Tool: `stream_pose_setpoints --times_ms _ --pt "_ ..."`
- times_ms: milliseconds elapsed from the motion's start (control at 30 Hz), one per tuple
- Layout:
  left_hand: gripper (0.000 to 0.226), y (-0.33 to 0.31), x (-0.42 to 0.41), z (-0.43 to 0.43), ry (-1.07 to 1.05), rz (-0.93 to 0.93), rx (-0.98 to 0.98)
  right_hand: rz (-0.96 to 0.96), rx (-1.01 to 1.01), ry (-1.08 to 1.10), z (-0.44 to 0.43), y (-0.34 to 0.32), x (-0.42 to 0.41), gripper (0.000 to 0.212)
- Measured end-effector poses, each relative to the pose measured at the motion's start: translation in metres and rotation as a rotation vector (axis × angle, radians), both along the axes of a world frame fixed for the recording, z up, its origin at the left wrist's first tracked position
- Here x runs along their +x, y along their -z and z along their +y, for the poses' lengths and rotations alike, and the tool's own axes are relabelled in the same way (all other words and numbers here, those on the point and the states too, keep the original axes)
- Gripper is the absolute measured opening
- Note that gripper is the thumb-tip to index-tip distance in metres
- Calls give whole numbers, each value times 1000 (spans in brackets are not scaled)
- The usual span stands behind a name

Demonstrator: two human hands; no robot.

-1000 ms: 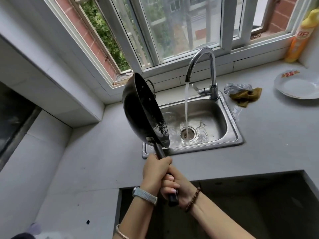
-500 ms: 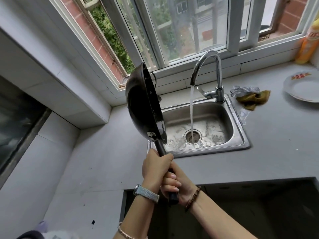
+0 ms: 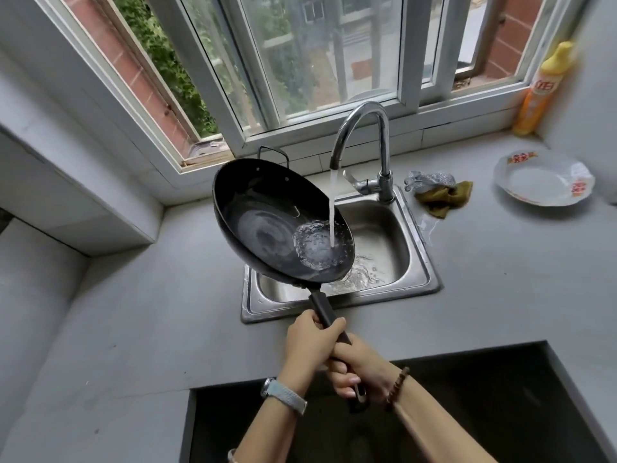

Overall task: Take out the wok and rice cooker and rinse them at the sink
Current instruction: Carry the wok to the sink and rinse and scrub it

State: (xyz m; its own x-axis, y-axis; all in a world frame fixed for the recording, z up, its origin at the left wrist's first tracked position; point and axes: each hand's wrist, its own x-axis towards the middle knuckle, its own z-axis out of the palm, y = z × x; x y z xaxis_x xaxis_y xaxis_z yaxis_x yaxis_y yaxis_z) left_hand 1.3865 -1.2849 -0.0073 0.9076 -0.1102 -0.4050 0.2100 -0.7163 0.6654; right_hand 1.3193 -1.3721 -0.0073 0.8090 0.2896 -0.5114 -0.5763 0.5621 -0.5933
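While tap water (image 3: 332, 208) falls into its bowl, the wok (image 3: 267, 228) is held tilted over the sink (image 3: 430, 277), whose left half is hidden by it. Its handle (image 3: 322, 309) is clenched by the left hand (image 3: 310, 345) and right hand (image 3: 362, 372). At the sink's two o'clock a cloth (image 3: 445, 200) is seen, perhaps with a scourer; farther right, a plate (image 3: 541, 183).

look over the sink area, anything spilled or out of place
A small puddle lies on the counter just right of the sink, below the rag; it looks like spilled water. Otherwise nothing odd: the tap water lands inside the wok, held by the left hand and right hand.
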Motion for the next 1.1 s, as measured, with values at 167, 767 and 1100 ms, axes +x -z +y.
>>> stream_pose_setpoints --times_ms 167,767,1100 --pt "29 16 9 -15 17 -13 -68 -33 -157 10 -15 17 10 20" --pt "32 37 68 -61 -34 173 -408 -226 -879 -67 -66 42 70 8" --pt "26 41 65 -78 -20 205 -467 -201 -751 -39 -83 44 68 8"
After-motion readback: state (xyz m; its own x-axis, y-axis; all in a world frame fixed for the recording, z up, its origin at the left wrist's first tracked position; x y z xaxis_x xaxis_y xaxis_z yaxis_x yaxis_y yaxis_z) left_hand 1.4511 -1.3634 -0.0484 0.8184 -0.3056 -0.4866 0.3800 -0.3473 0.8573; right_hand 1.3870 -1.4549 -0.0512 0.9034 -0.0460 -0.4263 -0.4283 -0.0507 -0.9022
